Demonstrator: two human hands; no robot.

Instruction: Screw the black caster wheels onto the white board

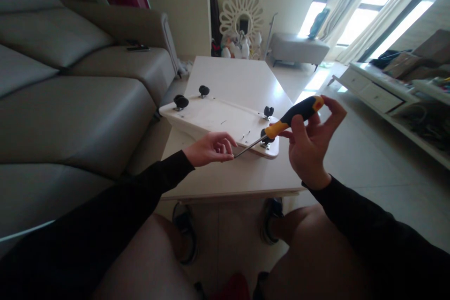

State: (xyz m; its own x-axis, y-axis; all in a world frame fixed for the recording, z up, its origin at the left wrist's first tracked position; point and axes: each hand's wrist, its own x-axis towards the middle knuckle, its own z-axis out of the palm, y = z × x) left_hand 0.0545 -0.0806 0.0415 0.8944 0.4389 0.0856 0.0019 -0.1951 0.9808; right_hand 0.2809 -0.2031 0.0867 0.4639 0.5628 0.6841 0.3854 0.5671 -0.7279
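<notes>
My right hand (311, 145) grips a screwdriver (277, 127) by its black and yellow handle, with the shaft slanting down to the left. The shaft's tip meets the pinched fingertips of my left hand (213, 148). Whatever those fingers hold is too small to make out. Just beyond both hands, a white board (218, 119) with rounded corners lies on the white table (228, 180). Black casters stand up from its corners, one at the far left (204, 90), another at the near left (181, 101). The near-right caster (267, 136) is partly behind the screwdriver.
Small thin pieces (243, 136), perhaps screws, rest on the board. A grey leather sofa (87, 103) runs along the left. To the right stands a low white cabinet (372, 93). A grey bench (298, 49) and a round white-framed mirror (242, 16) are at the back.
</notes>
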